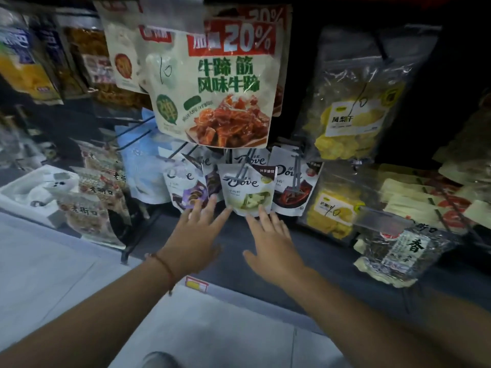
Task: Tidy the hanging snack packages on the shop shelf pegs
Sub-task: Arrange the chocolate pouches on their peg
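A row of small Dove pouches hangs on low pegs: a purple one, a green one in front, and a red one to its right. My left hand reaches up with fingers spread; its fingertips touch the lower edges of the purple and green pouches. My right hand is spread too, and its fingertips meet the bottom edge of the green pouch. Neither hand grips anything. A large beef-tendon snack bag hangs on the peg above.
Clear bags of yellow dried fruit hang at right, with another below. A seaweed bag juts out at lower right. Packets and a white box sit at left. Black wire pegs stick out.
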A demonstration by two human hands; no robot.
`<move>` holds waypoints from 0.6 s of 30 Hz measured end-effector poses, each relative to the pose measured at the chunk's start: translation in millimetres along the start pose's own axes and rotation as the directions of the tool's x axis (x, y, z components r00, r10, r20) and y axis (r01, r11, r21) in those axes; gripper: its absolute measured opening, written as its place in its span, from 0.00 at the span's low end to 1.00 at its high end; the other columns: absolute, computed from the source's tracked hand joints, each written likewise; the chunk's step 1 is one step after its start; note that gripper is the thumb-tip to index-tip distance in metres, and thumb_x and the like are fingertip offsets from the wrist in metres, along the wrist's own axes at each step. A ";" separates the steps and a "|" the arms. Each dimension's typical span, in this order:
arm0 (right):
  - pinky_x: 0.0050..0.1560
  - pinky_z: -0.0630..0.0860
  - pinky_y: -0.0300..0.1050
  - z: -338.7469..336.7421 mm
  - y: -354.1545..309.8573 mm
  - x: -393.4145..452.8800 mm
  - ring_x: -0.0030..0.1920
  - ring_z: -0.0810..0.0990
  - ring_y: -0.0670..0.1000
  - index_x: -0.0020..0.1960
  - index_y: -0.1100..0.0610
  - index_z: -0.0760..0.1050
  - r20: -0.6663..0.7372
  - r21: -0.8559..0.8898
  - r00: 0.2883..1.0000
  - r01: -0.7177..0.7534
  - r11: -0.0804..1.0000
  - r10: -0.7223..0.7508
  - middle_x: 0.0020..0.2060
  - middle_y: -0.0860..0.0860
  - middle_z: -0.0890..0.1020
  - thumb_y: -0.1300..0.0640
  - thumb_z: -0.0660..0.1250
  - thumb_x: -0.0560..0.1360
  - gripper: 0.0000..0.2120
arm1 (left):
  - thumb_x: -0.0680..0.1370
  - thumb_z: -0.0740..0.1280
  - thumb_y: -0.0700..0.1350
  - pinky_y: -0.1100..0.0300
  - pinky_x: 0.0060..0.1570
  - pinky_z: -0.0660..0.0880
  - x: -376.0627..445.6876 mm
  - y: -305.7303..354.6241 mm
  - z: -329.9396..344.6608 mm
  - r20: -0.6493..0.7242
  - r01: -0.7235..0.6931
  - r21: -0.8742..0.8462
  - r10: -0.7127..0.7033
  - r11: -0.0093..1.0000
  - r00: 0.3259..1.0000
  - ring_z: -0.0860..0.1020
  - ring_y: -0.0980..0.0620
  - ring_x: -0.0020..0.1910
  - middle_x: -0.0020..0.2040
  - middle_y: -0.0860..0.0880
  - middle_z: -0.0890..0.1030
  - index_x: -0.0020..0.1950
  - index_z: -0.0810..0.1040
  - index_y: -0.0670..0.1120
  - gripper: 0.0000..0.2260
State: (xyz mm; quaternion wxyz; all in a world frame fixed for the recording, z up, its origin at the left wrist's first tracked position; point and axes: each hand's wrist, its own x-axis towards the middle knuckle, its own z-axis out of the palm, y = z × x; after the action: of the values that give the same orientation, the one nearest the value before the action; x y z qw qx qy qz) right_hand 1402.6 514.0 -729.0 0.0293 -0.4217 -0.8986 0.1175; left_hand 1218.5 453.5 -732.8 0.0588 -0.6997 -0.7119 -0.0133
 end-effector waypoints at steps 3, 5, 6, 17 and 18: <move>0.77 0.45 0.57 6.6 -0.4 20.6 0.78 0.42 0.58 0.79 0.49 0.46 -0.046 0.004 0.997 -0.058 0.998 0.058 0.79 0.52 0.42 0.48 0.64 0.78 0.37 | 0.76 0.68 0.55 0.41 0.71 0.59 26.0 0.6 -7.2 -0.076 -0.069 -0.014 0.068 0.998 0.995 0.57 0.36 0.76 0.78 0.40 0.55 0.79 0.56 0.49 0.36; 0.77 0.46 0.56 9.3 1.5 31.9 0.78 0.42 0.58 0.79 0.49 0.45 -0.053 0.004 0.993 -0.107 0.994 0.107 0.79 0.52 0.42 0.48 0.64 0.77 0.38 | 0.79 0.62 0.56 0.43 0.73 0.53 36.6 -2.1 -2.7 -0.058 -0.073 -0.038 0.070 0.997 0.996 0.49 0.38 0.78 0.80 0.41 0.47 0.80 0.47 0.50 0.35; 0.77 0.46 0.57 10.6 3.3 36.9 0.78 0.42 0.59 0.79 0.48 0.45 -0.048 0.003 0.991 -0.128 0.992 0.128 0.79 0.51 0.41 0.48 0.64 0.77 0.38 | 0.80 0.60 0.56 0.44 0.74 0.51 40.5 -4.4 0.2 -0.025 -0.067 -0.043 0.066 0.997 0.998 0.46 0.39 0.78 0.80 0.43 0.43 0.80 0.44 0.51 0.35; 0.76 0.46 0.55 27.5 12.0 81.2 0.78 0.40 0.59 0.79 0.48 0.43 -0.146 -0.014 0.970 -0.196 0.981 0.192 0.77 0.51 0.33 0.52 0.63 0.78 0.38 | 0.81 0.59 0.52 0.43 0.75 0.50 86.3 -27.8 28.3 0.029 -0.036 -0.122 0.040 0.992 0.999 0.43 0.41 0.78 0.79 0.45 0.37 0.79 0.44 0.51 0.32; 0.76 0.47 0.55 28.3 13.8 84.4 0.78 0.40 0.59 0.79 0.49 0.44 -0.153 -0.023 0.970 -0.194 0.981 0.189 0.77 0.52 0.34 0.52 0.63 0.78 0.37 | 0.81 0.59 0.52 0.42 0.75 0.50 90.7 -28.8 28.6 0.044 -0.036 -0.131 0.042 0.991 0.998 0.42 0.40 0.78 0.79 0.45 0.36 0.79 0.43 0.51 0.33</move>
State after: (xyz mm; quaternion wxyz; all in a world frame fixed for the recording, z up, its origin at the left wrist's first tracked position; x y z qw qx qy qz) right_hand 1354.4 581.8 -763.7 0.0774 -0.5145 -0.8511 0.0707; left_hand 1186.6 546.0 -750.1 -0.0031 -0.7159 -0.6970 -0.0422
